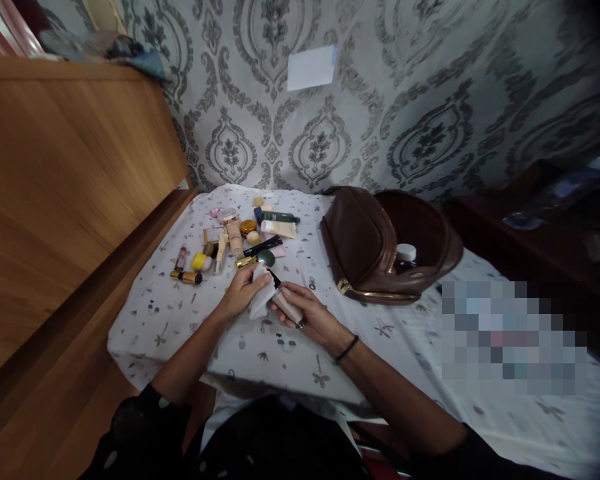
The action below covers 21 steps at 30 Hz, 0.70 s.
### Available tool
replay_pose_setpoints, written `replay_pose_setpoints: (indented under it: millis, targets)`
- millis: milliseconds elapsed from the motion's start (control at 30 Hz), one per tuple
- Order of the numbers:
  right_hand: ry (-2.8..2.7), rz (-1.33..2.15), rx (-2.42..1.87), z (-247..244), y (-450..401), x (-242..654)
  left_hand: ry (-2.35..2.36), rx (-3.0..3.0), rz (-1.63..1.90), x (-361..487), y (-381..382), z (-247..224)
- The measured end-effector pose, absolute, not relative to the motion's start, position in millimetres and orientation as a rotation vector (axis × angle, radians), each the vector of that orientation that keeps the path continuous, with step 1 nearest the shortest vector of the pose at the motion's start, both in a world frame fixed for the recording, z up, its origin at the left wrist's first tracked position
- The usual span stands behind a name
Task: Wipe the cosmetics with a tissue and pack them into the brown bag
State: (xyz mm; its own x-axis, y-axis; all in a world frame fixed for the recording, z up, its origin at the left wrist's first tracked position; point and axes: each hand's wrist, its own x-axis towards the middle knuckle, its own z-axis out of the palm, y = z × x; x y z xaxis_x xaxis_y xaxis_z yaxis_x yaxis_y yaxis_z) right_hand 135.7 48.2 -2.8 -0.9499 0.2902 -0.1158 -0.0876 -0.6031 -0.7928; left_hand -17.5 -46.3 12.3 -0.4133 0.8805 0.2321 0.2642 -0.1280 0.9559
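My right hand is wrapped round a beige cosmetic bottle, held at a slant with its black neck towards my left hand. White tissue is pinched in my left hand, right at the bottle's black end; part of that end is hidden by the tissue. Just beyond my hands, several cosmetics lie in a group: a beige squeeze tube, a white tube, a black tube, a green tube and a yellow-capped jar. A gold-and-black tube lies nearest the left edge.
An open brown leather bag stands on the right, with a white-capped bottle inside. The printed cloth covers the table. Wooden furniture borders the left side, and a patterned wall closes off the back.
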Motion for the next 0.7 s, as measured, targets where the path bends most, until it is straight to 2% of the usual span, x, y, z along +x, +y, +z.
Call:
replay_pose_setpoints:
  millis: [467,700]
  targets:
    - [-1.277,2.55,-0.42,-3.3,45.2,132.3,1.481,1.138,1.531,-12.0,-47.4,9.7]
    - [-1.278,2.53,-0.393,-2.2,48.2,133.4,1.574,1.013,1.827,-30.5,-42.4,5.6]
